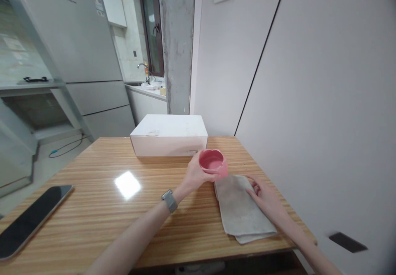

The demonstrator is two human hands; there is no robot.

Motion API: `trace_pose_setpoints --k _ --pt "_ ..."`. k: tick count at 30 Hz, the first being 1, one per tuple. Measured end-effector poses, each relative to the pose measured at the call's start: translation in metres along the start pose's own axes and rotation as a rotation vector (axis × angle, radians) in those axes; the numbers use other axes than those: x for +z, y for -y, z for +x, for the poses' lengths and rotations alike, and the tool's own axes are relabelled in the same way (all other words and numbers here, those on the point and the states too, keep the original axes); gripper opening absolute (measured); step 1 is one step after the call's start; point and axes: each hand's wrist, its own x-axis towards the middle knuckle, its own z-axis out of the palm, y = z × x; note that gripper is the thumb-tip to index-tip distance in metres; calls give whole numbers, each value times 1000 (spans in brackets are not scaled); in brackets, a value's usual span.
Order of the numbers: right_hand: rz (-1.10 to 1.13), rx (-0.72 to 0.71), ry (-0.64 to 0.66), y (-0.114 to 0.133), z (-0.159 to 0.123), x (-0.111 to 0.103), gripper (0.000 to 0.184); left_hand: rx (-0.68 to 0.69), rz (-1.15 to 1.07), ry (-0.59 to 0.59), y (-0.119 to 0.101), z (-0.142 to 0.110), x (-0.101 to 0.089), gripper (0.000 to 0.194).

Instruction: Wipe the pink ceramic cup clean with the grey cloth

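Note:
My left hand (198,171), with a watch on its wrist, grips a small pink bowl (221,171) by its near left side. The bowl is held tipped a little so that its hollow inside shows, and nothing is seen in it. It is just above the far edge of a folded grey-beige cloth (243,211) on the table. At the cloth's right edge, my right hand (261,194) has its fingers curled and closed on the fabric near the far corner. Part of that grip is hidden.
A white box (168,145) stands at the back of the wooden table (102,225), behind the bowl. A dark phone-like slab (32,221) lies at the left edge. White panels (309,101) rise close along the table's right side. A fridge (83,43) stands beyond.

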Motion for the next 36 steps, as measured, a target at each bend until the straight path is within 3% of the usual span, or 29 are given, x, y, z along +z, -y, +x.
trace_pose_setpoints --k 5,9,19,24,26,28,31,34,36 --pt "-19 -88 26 -8 -2 -1 43 103 222 6 24 31 45 85" --pt "-68 -163 40 -16 -6 0 46 92 285 43 43 46 63 91" --pt "-154 -152 -10 -15 -16 1 48 69 255 168 56 53 64 82" --pt "-247 -152 -12 -13 -17 -2 52 14 237 217 54 54 64 100" --pt "-312 -140 -35 -9 -18 -4 53 -4 240 231 43 49 54 112" --pt "-378 -134 -92 -1 -19 -7 52 11 246 249 26 38 36 109" --pt "-408 -131 -228 22 -22 -12 46 75 265 336 -7 7 -6 80" --pt "-323 -91 -353 56 -30 -4 37 -19 269 451 -31 -36 -53 52" --pt "-209 -119 -353 84 -38 14 29 -123 298 339 -35 -66 -77 36"
